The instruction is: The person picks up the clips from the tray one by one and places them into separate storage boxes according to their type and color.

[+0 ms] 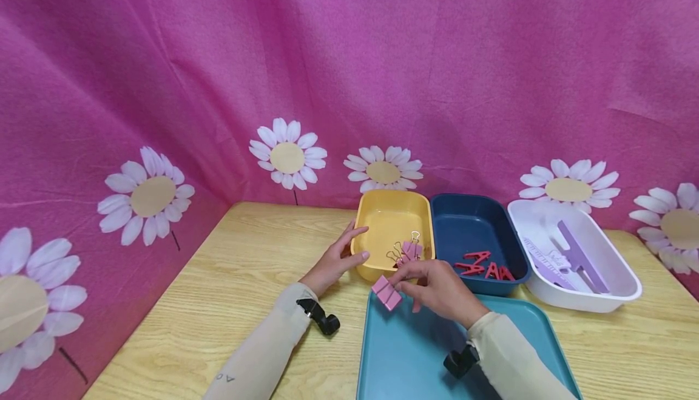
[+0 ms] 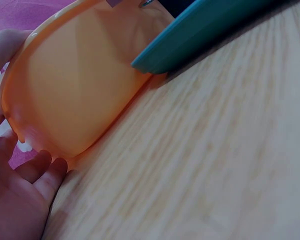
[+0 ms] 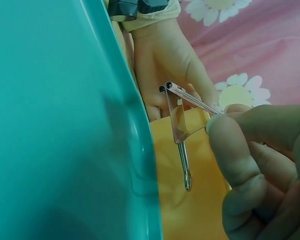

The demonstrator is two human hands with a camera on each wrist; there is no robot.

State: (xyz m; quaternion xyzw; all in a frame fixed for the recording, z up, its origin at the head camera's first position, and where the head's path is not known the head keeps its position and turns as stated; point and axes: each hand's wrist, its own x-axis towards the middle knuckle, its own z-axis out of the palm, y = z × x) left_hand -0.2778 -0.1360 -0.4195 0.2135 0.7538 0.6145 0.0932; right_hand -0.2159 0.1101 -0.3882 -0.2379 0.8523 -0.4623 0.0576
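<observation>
My right hand [image 1: 437, 288] pinches a pink binder clip [image 1: 387, 293] by a metal handle, above the near edge of the teal tray [image 1: 415, 351]. In the right wrist view the clip [image 3: 177, 120] appears edge-on, its other handle hanging free. My left hand [image 1: 335, 260] touches the left side of the yellow bin [image 1: 390, 215], thumb and a finger stretched over its rim. The left wrist view has more fingers [image 2: 50, 175] resting against the bin's outer wall near the table. More pink binder clips [image 1: 411, 250] lie inside the bin, partly hidden behind my right hand.
A navy bin [image 1: 469, 218] with several red clothespins [image 1: 474, 264] adjoins the yellow one. Right of it stands a white bin [image 1: 617, 284] holding purple-and-white items, including a ruler [image 1: 543, 261]. All rest on a wooden table [image 1: 218, 303], before a pink daisy-printed cloth [image 1: 437, 72].
</observation>
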